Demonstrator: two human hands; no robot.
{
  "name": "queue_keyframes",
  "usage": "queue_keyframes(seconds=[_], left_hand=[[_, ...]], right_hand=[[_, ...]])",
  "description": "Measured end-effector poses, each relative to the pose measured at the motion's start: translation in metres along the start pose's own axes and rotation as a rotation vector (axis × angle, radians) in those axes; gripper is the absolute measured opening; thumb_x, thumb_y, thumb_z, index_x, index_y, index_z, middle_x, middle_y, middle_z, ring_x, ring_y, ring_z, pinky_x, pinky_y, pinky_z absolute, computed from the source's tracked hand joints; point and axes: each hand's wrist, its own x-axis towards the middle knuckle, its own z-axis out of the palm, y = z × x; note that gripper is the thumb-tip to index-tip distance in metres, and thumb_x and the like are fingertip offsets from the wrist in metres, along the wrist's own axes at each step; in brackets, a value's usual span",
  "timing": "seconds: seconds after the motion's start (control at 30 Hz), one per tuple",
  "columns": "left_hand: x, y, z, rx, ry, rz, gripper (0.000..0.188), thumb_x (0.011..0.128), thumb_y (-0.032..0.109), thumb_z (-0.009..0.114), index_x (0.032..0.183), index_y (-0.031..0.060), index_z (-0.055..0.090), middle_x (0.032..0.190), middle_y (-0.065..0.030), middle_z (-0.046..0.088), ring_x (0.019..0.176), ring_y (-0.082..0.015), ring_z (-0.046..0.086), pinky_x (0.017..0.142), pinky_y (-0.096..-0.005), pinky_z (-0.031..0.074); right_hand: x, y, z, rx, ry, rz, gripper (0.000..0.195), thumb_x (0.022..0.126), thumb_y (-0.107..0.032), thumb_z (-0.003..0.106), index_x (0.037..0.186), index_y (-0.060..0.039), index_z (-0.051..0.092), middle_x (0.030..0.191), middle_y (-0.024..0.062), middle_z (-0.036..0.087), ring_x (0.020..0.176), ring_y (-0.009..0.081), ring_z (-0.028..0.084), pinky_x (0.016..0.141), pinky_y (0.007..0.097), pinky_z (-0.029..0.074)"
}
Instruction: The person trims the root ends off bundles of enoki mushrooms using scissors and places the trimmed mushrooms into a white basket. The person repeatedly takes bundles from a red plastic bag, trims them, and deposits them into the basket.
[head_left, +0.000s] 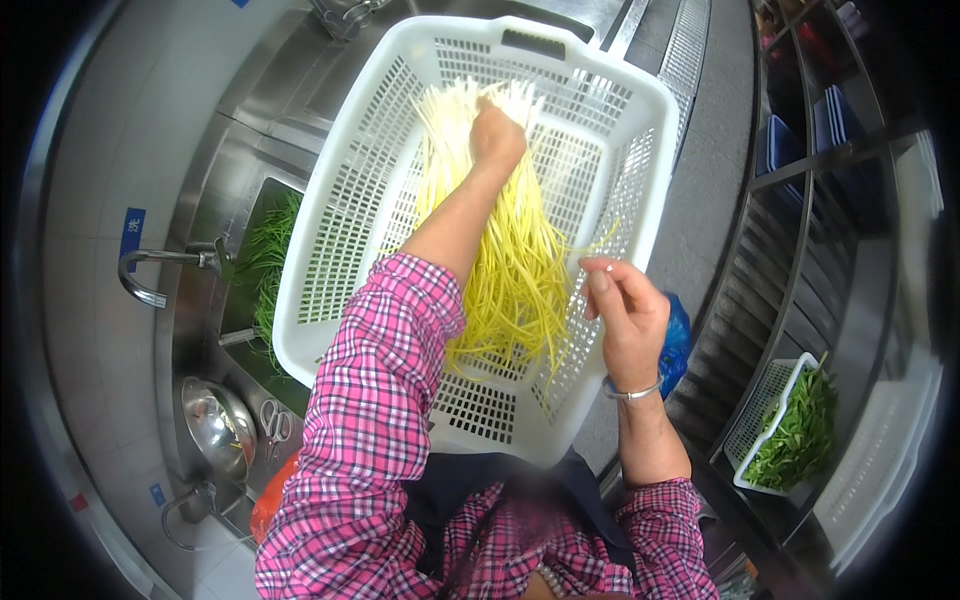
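Note:
Yellow chives (517, 277) lie in a loose bundle inside a large white plastic basket (664, 172) with slotted walls. Their pale ends point toward the far handle, and the yellow leaves spread toward me. My left hand (498, 136) is closed in a fist on the pale ends, its fingers curled among the stalks and partly hidden. Over the basket's right wall is my right hand (631, 315), thumb and fingers loosely bent toward each other. A tiny white speck shows near its thumb and forefinger; whether it is pinched there is unclear.
Left of the basket, green leafy stalks (274, 251) fill a steel sink below a faucet (142, 277). A metal bowl (217, 424) and scissors (276, 427) sit nearby. At right are a blue plastic bag (676, 345), and a shelf rack holding a white basket of greens (795, 427).

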Motion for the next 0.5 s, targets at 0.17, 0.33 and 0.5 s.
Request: queue_keyframes(seconds=[0.17,0.33,0.5], left_hand=[[0.007,-0.012,0.01,-0.042,-0.021,-0.049,0.031,0.088,0.007,0.049,0.117,-0.0033,0.047,0.077,-0.0224,0.066,0.057,-0.033,0.066,0.058,-0.0408,0.054],[0.001,-0.015,0.006,-0.137,-0.018,0.044,0.025,0.088,0.01,0.051,0.106,-0.0033,0.062,0.076,-0.0228,0.067,0.061,-0.0339,0.067,0.061,-0.0418,0.054],[0.01,0.01,-0.005,0.057,0.006,-0.006,0.023,0.083,0.017,0.056,0.081,-0.0001,0.071,0.084,-0.0232,0.069,0.082,-0.0374,0.067,0.078,-0.0432,0.052]], right_hand=[[-0.002,0.005,0.001,0.019,-0.008,0.045,0.018,0.096,-0.01,0.06,0.106,0.0015,0.068,0.081,0.0007,0.061,0.064,0.0042,0.051,0.058,0.0185,0.041],[-0.006,0.019,0.007,-0.129,0.014,-0.037,0.016,0.095,-0.008,0.06,0.105,0.0015,0.068,0.077,0.0022,0.059,0.062,0.006,0.052,0.057,0.0205,0.042],[-0.01,0.018,0.01,-0.184,0.039,-0.075,0.014,0.094,-0.007,0.061,0.103,0.0017,0.068,0.075,0.0031,0.058,0.062,0.0069,0.053,0.056,0.0214,0.043]])
